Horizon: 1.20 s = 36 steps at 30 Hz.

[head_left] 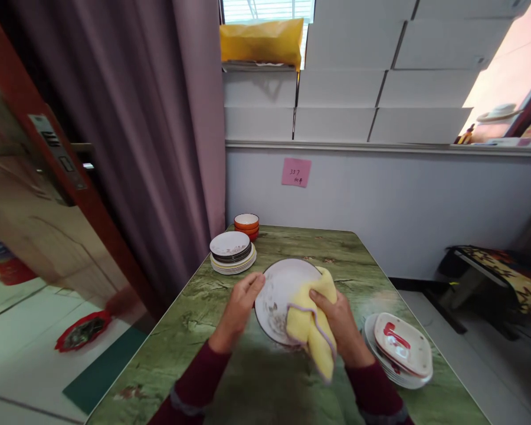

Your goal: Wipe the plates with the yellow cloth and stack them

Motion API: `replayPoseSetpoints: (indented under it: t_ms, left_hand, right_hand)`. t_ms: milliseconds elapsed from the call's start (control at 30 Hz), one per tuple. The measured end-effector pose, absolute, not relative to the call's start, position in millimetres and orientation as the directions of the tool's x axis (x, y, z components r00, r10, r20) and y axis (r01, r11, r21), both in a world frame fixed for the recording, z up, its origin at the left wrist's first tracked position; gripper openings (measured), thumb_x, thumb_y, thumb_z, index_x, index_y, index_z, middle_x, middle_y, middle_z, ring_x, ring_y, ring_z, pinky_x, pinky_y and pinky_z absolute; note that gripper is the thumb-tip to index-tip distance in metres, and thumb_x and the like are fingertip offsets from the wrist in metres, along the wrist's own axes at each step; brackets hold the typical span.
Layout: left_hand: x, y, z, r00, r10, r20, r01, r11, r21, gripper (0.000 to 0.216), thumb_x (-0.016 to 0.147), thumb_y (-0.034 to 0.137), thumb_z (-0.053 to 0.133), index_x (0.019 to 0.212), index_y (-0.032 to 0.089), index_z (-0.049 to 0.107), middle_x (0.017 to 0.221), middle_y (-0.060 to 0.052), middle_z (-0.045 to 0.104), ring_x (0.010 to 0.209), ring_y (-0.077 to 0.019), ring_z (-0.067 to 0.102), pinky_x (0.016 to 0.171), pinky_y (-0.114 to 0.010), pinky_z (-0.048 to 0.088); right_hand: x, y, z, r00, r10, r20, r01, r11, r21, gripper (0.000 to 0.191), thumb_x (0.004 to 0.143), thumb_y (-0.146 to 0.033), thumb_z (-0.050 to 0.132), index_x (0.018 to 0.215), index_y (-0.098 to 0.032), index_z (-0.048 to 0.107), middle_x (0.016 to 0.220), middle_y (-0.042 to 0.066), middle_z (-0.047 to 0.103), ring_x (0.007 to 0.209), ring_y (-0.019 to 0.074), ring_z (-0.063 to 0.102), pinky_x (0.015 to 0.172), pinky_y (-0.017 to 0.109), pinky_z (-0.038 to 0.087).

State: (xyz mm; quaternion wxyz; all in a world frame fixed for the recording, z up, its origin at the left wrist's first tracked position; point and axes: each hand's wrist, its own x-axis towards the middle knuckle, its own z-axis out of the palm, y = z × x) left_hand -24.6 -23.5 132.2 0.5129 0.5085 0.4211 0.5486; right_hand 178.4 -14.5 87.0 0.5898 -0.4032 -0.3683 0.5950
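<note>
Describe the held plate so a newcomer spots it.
Look over the middle of the green table. There the left hand holds a round white plate, dark-rimmed, while the right hand holds a yellow cloth against it. Unlike plates in the left stack and right stack, it's held singly.

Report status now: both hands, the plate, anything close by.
Left hand gripping dark-rimmed round white plate by its edge. Right hand holding purple-edged yellow cloth against plate's face. Stacked white dishes, red-patterned on top, right of that hand.

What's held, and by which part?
The left hand holds a white plate by its left rim; the right hand holds a yellow cloth over the plate's right edge.
</note>
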Motion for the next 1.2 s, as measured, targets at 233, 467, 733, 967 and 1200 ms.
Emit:
replayPoseSetpoints:
  t_ms: [233, 467, 733, 967, 1200]
  left_hand:
    - [-21.7, -21.7, 142.6, 0.219, 0.975, -0.028, -0.042, 0.038, 0.998, 0.037, 0.077, 0.049, 0.074, 0.083, 0.013, 0.076, 0.069, -0.007, 0.071, 0.054, -0.0154, 0.057, 0.047, -0.024, 0.040]
    - [7.2, -14.6, 141.3, -0.337, 0.938, -0.080, -0.537, -0.121, 0.835, 0.044, 0.068, 0.042, 0.082, 0.096, 0.010, 0.072, 0.083, -0.011, 0.077, 0.076, -0.0251, 0.072, 0.073, -0.036, 0.056]
    - [16.8, -24.5, 116.8, -0.428, 0.902, -0.051, -0.430, -0.154, 0.890, 0.050, 0.077, 0.055, 0.071, 0.099, 0.011, 0.070, 0.094, -0.012, 0.077, 0.087, -0.0254, 0.071, 0.073, -0.032, 0.056]
    - [-28.1, -36.1, 108.3, 0.013, 1.000, -0.012, 0.060, 0.011, 0.998, 0.043, 0.076, 0.061, 0.066, 0.080, 0.020, 0.053, 0.050, 0.004, 0.060, 0.036, -0.0132, 0.052, 0.031, -0.021, 0.036]
    - [-32.6, -47.8, 90.6, 0.003, 0.993, -0.119, 0.075, 0.118, 0.990, 0.037, 0.081, 0.054, 0.056, 0.083, 0.018, 0.054, 0.047, 0.003, 0.059, 0.032, -0.0076, 0.045, 0.031, -0.015, 0.024]
  right_hand:
    - [191.6, -7.4, 129.1, -0.389, 0.919, 0.064, -0.185, -0.009, -0.983, 0.045, 0.067, -0.036, 0.083, 0.105, -0.018, 0.070, 0.084, 0.002, 0.074, 0.071, 0.0193, 0.067, 0.064, 0.029, 0.052]
    - [145.0, -14.6, 111.6, 0.160, 0.986, -0.044, -0.408, 0.025, -0.913, 0.048, 0.064, -0.048, 0.084, 0.098, -0.018, 0.069, 0.093, 0.006, 0.076, 0.078, 0.0243, 0.069, 0.068, 0.033, 0.057]
    - [103.4, -37.6, 66.3, 0.284, 0.932, -0.225, -0.533, -0.042, -0.845, 0.055, 0.065, -0.058, 0.079, 0.097, -0.013, 0.069, 0.091, 0.009, 0.077, 0.076, 0.0261, 0.072, 0.065, 0.034, 0.057]
    - [167.5, -25.2, 71.0, 0.232, 0.960, -0.154, -0.418, -0.044, -0.907, 0.053, 0.059, -0.052, 0.085, 0.091, -0.013, 0.069, 0.076, 0.005, 0.075, 0.063, 0.0213, 0.067, 0.058, 0.030, 0.054]
    - [165.2, -28.4, 54.6, 0.116, 0.984, -0.133, -0.291, -0.095, -0.952, 0.055, 0.065, -0.057, 0.080, 0.095, -0.013, 0.069, 0.079, 0.006, 0.075, 0.067, 0.0244, 0.069, 0.060, 0.031, 0.054]
